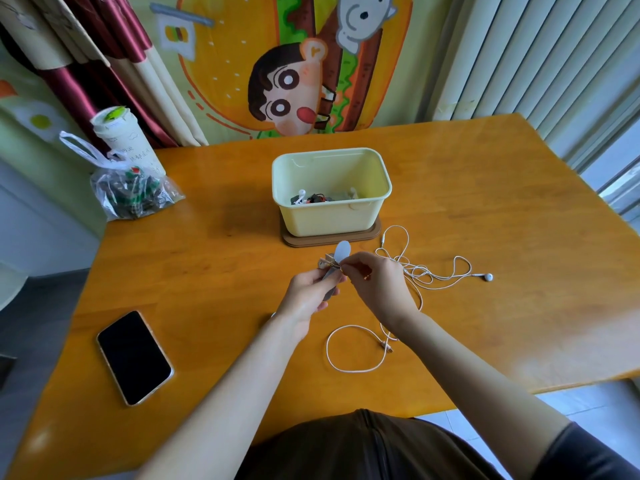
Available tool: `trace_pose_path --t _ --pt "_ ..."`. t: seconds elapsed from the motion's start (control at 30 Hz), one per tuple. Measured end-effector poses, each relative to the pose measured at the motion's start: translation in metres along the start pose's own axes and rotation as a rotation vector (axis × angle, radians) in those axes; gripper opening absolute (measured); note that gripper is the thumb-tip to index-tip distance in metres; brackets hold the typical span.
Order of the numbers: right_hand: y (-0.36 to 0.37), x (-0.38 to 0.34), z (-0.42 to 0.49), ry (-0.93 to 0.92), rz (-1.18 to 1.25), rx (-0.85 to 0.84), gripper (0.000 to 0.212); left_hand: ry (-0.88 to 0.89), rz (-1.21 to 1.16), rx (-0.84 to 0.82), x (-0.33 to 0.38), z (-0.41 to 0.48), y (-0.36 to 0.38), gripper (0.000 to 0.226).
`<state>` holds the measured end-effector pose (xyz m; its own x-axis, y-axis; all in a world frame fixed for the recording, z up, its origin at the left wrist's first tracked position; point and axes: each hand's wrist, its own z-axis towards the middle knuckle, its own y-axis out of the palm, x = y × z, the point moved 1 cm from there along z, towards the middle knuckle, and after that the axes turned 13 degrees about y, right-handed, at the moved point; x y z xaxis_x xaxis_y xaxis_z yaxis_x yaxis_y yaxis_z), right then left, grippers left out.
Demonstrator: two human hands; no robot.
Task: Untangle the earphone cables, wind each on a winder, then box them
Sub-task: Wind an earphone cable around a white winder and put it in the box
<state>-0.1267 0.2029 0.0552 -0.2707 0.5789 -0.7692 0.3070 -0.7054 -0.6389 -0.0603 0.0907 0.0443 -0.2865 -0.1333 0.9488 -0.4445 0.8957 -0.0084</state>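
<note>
Forearms (242, 375) are extended toward the box (332, 216), the winder (343, 252) gripped by the left hand (308, 292), the earphone cable (349, 371) pinched by the right hand (377, 282).

The person shows as 2 long arms and a torso seen from above. The left hand (308, 296) and right hand (374, 282) are bare. The left forearm (221, 393) and right forearm (485, 372) are uncovered from wrist to elbow. On the right arm a dark charcoal short fabric sleeve (588, 455) begins above the elbow, its hem a smooth curved edge across the upper arm. The torso wears a dark brown soft fabric top (311, 452), which fills the bottom of the view as 1 rounded shape. A narrow raised centre line (370, 434) runs down its front. Whether that line is a seam or a zip cannot be told.
</note>
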Motion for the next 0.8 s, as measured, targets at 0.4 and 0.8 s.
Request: trace_pose_path --t 0.4,0.8 --pt "-0.001 -0.004 0.001 -0.065 -0.071 0.021 0.006 -0.007 -0.037 0.097 0.009 0.003 0.003 0.025" --pt "0.0 -0.015 0.001 0.114 0.218 -0.075 0.004 -0.117 -0.314 0.084 0.012 0.008 0.001 0.022"
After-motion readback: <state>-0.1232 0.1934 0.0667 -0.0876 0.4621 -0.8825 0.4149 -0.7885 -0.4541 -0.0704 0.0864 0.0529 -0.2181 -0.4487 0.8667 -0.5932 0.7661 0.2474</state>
